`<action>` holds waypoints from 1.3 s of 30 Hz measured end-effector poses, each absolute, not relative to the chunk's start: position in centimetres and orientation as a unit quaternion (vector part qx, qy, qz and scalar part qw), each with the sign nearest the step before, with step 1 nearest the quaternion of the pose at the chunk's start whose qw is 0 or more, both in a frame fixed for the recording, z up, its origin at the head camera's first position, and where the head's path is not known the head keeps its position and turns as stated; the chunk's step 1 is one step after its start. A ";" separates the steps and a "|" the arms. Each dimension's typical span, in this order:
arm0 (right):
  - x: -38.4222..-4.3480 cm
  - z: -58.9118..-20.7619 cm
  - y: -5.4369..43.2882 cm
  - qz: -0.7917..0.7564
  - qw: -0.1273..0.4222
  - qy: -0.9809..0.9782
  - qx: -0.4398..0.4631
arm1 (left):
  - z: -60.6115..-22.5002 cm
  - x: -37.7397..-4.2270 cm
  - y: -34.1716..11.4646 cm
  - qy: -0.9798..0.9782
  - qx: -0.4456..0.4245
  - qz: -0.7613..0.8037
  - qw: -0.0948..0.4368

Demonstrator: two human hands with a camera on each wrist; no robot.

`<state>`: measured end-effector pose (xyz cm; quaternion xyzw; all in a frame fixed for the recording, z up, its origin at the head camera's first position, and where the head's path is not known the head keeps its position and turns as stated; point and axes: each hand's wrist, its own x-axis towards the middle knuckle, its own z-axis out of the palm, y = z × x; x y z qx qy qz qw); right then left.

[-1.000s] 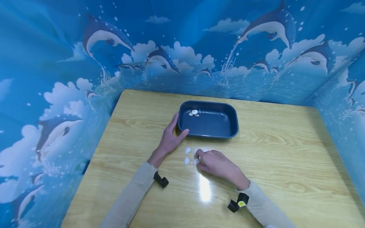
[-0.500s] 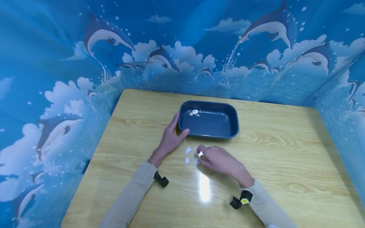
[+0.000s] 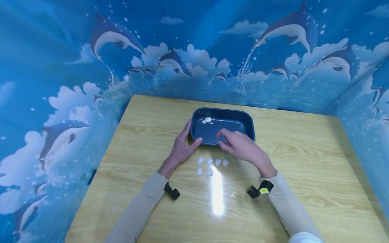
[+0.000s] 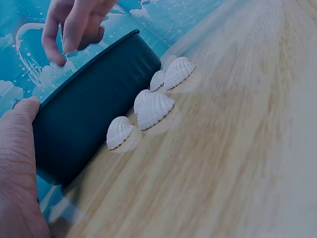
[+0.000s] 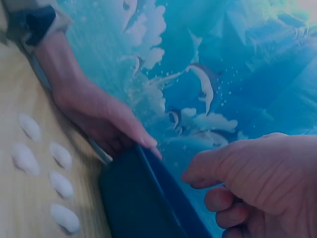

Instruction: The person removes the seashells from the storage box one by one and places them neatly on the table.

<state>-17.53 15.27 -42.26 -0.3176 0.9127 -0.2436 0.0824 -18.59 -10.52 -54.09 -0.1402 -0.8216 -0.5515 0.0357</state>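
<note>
A dark blue rectangular tray (image 3: 225, 126) stands near the middle of the table, with a small cluster of shells (image 3: 208, 119) in its back left corner. My left hand (image 3: 181, 148) rests against the tray's left end, fingers straight along the side and thumb at the front corner. Over the tray's front right rim, my right hand (image 3: 243, 146) hovers with loosely bent fingers; nothing shows between them. White ribbed shells (image 4: 156, 109) lie on the table before the tray: several in a back row, two in a front row (image 3: 209, 172).
The wood-grain table (image 3: 297, 162) carries a bright light reflection (image 3: 218, 199) in front of the shells. Behind it and at both sides hangs a blue dolphin-print sheet (image 3: 194, 60). Black cameras are strapped to both wrists.
My right hand has left the shells in front of the tray and moved up over its front right rim, uncovering the shells beneath. The left hand stays at the tray.
</note>
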 end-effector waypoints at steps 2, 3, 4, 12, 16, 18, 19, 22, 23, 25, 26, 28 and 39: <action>-18.6 -42.4 15.2 -0.240 0.088 0.915 -0.311 | -54.0 -18.6 -10.5 -0.823 -0.137 -0.551 0.035; -19.2 -42.6 15.1 -0.237 0.093 0.917 -0.308 | -54.0 -18.6 -10.5 -0.823 -0.135 -0.550 0.034; -19.7 -42.7 15.0 -0.235 0.099 0.918 -0.305 | -54.0 -18.6 -10.4 -0.824 -0.133 -0.550 0.033; -22.9 -44.2 13.8 -0.192 0.163 0.923 -0.292 | -53.8 -18.4 -10.4 -0.823 -0.132 -0.552 0.026; -24.2 -44.4 12.9 -0.167 0.184 0.927 -0.282 | -53.7 -18.4 -10.4 -0.821 -0.134 -0.554 0.026; -24.8 -44.4 12.6 -0.157 0.189 0.931 -0.271 | -53.7 -18.4 -10.4 -0.822 -0.134 -0.553 0.026; -25.2 -44.4 12.4 -0.153 0.191 0.932 -0.266 | -53.7 -18.4 -10.4 -0.822 -0.134 -0.553 0.027; -26.0 -44.8 12.0 -0.144 0.193 0.937 -0.255 | -53.7 -18.4 -10.4 -0.821 -0.137 -0.553 0.028; -26.2 -45.0 12.0 -0.141 0.193 0.938 -0.253 | -53.7 -18.4 -10.5 -0.821 -0.137 -0.553 0.028; -26.6 -45.4 11.9 -0.136 0.195 0.939 -0.250 | -53.7 -18.4 -10.4 -0.821 -0.140 -0.554 0.027; -26.7 -45.6 11.8 -0.133 0.197 0.939 -0.248 | -53.7 -18.4 -10.4 -0.819 -0.140 -0.555 0.026; -26.9 -45.9 11.7 -0.128 0.198 0.941 -0.245 | -53.7 -18.4 -10.4 -0.820 -0.139 -0.554 0.024; -27.4 -46.5 11.2 -0.133 0.164 0.942 -0.260 | -53.6 -18.4 -10.4 -0.818 -0.136 -0.559 0.025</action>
